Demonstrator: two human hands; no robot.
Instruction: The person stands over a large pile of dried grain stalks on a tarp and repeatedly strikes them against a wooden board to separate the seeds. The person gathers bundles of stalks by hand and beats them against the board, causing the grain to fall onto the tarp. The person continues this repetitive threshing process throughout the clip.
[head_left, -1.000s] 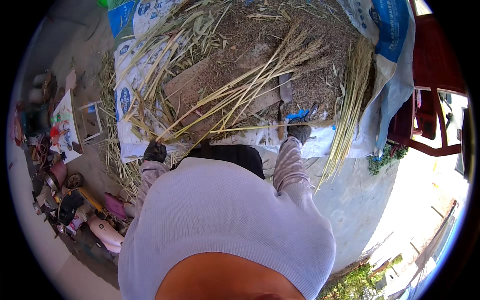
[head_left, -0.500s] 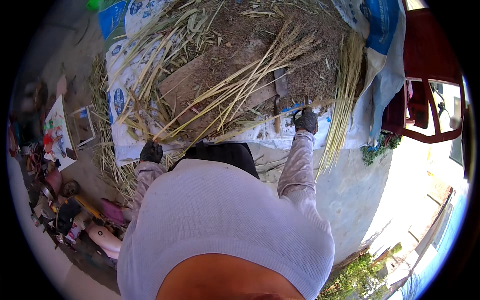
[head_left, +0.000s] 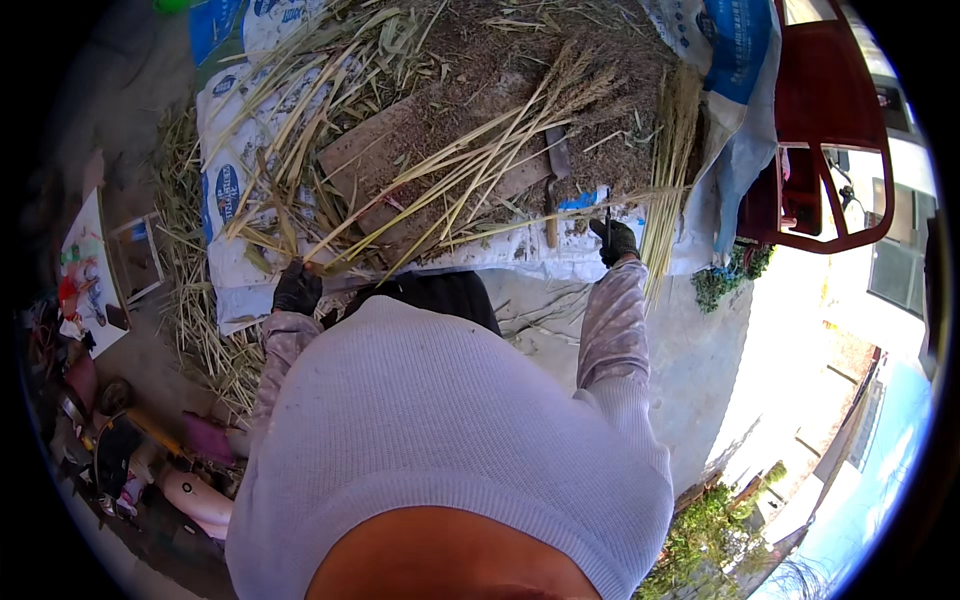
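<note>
My left hand (head_left: 297,290), in a dark glove, is closed around the cut ends of a bundle of long yellow stalks (head_left: 470,165). The stalks fan up and to the right across a wooden board (head_left: 370,165), and their brushy heads lie near the top. My right hand (head_left: 614,241), also gloved, is stretched out to the right and grips a thin dark tool (head_left: 607,215) that points upward. A hatchet-like tool with a wooden handle (head_left: 553,185) lies on the board between the hands. A separate sheaf of stalks (head_left: 672,150) lies just right of my right hand.
White and blue woven sacks (head_left: 225,190) cover the ground under loose straw and chaff. A red metal frame (head_left: 830,130) stands at the right. Colourful clutter and a pale object (head_left: 190,495) lie at the lower left. Bare concrete (head_left: 700,350) lies to the right.
My right hand has moved out to the right, away from the bundle, with the arm now extended. My left hand stays closed on the stalk ends.
</note>
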